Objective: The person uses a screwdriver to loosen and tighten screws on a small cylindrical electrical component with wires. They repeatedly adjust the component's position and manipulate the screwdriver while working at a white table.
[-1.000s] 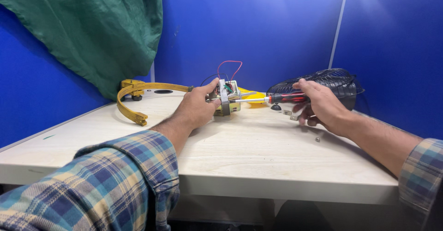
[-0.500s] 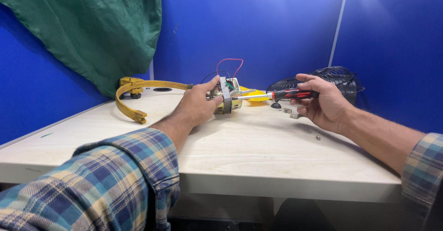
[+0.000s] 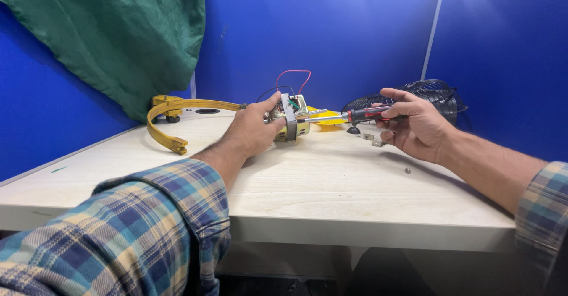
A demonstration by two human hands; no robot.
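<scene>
Screwdriver [image 3: 355, 115] tip now closer to motor [image 3: 292, 117]; right hand [image 3: 414, 124] pinching red-black handle, left hand [image 3: 251, 131] gripping ribbed metal motor.

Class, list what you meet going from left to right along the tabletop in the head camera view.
Yellow curved bracket → left hand → small motor with red and black wires → screwdriver → right hand → black wire fan guard behind that hand.
</scene>
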